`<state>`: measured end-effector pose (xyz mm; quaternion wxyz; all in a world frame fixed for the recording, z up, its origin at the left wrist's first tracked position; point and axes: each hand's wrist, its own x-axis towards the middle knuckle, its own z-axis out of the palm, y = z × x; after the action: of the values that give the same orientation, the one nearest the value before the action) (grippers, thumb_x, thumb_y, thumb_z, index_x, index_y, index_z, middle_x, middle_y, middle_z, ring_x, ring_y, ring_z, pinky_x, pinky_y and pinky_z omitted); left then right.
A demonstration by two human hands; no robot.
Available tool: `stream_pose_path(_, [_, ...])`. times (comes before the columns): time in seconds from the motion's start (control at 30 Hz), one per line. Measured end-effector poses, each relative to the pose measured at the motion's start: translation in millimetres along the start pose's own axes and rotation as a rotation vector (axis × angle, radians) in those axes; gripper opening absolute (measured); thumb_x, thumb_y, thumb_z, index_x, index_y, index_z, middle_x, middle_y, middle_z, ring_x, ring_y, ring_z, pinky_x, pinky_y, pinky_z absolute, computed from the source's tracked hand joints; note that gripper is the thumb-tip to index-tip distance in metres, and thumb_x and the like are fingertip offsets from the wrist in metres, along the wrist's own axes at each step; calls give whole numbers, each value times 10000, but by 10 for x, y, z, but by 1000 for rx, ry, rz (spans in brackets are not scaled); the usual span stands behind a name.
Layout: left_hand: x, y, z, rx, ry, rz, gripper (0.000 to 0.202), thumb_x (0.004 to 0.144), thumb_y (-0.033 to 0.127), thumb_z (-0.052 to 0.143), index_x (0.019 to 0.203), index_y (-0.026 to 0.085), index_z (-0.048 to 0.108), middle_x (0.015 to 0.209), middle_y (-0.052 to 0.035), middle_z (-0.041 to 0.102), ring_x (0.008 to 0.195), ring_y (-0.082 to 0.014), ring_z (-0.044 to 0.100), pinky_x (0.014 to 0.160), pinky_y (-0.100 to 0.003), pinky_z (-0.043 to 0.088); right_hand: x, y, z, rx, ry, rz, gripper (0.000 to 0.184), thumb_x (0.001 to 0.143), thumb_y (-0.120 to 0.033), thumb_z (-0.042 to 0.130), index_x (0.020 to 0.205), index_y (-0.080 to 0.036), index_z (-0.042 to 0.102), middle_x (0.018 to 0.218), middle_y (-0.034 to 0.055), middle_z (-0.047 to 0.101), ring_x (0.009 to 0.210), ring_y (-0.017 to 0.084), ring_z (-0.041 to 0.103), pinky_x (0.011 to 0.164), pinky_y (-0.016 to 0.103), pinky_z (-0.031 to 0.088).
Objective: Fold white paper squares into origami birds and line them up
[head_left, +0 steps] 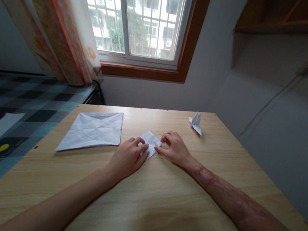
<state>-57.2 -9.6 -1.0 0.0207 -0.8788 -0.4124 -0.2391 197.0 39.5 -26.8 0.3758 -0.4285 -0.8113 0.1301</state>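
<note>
A small folded square of white paper (150, 139) lies on the wooden table, turned so that its corners point away from and toward me. My left hand (130, 154) rests on its left side, with thumb and fingers closed on the paper's edge. At the right corner, my right hand (174, 148) pinches the paper between thumb and fingertips. The fingers cover the left and right corners in part. A folded white paper crane (196, 123) stands apart, beyond my right hand.
A stack of creased white paper sheets (94, 129) lies at the table's left. Left of the table (140, 206) is a checked bedspread (38, 113) with white paper on it. A window (145, 21) and curtain (55, 16) are ahead; a cable (272, 100) hangs along the right wall.
</note>
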Motion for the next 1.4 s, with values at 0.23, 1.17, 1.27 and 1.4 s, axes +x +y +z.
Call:
stream_pose_path(0.23, [8,-23,-4,44,6,-20,240,1083,368,605,1171,265,803,1169,-104,760,1039,-304,704,980,-512,572,-24,-38,39,302,7,84,165,894,-220,785,1029,-225,691,1011,26,776,976,220,746,928,371,591])
stream_pose_path(1.17, [94,-211,50,-61,-21,-36,311,1078,337,584,1347,227,696,1456,-118,708,1291,-332,646,1130,-522,536,-69,-186,-8,-28,-253,-281,516,1088,-211,587,1603,-217,589,1646,147,606,1529,311,573,1284,558,445])
stream_pose_path(1.27, [74,-213,65,14,27,-141,316,1052,361,618,1313,195,680,1428,-160,713,1297,-364,656,1128,-548,534,-78,-197,-24,-83,-251,-308,476,1092,-252,613,1567,-235,623,1624,136,628,1501,314,588,1274,563,444])
stream_pose_path(1.4, [52,-183,50,71,80,-231,455,989,437,703,1349,165,641,1289,-182,757,1219,-409,698,1057,-568,561,-76,-247,-67,-124,-219,-329,402,1069,-287,667,1463,-207,688,1473,148,707,1307,308,667,1179,514,523])
